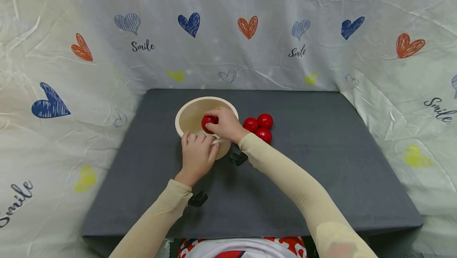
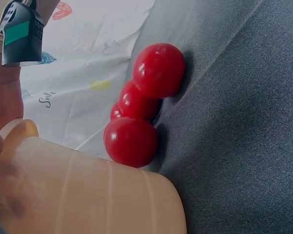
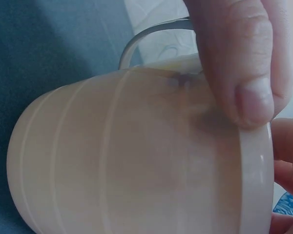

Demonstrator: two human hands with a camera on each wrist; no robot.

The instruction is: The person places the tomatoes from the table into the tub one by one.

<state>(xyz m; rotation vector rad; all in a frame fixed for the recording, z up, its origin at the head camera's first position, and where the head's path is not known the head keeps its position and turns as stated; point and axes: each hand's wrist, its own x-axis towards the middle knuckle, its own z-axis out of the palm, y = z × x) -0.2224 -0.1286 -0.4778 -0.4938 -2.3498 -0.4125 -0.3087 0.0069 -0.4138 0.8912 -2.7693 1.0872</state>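
A cream bucket (image 1: 183,117) with ribbed sides stands on the dark table. My left hand (image 1: 198,153) grips its near rim, fingers over the edge; in the right wrist view a thumb (image 3: 234,63) presses the bucket's outer wall (image 3: 136,156) just under the rim. Over the bucket's mouth, my right hand (image 1: 226,123) holds a shiny red ball (image 1: 208,123) between thumb and fingers. Several more red balls (image 1: 265,120) lie clustered to the bucket's right, one of them (image 2: 131,142) close beside its wall (image 2: 97,190) in the left wrist view.
Dark grey cloth covers the table (image 1: 321,143). A pale curtain (image 1: 214,51) printed with hearts hangs behind and at both sides. From the bucket's rim curves a thin handle (image 3: 151,36). Black wrist devices (image 1: 198,199) sit under both forearms.
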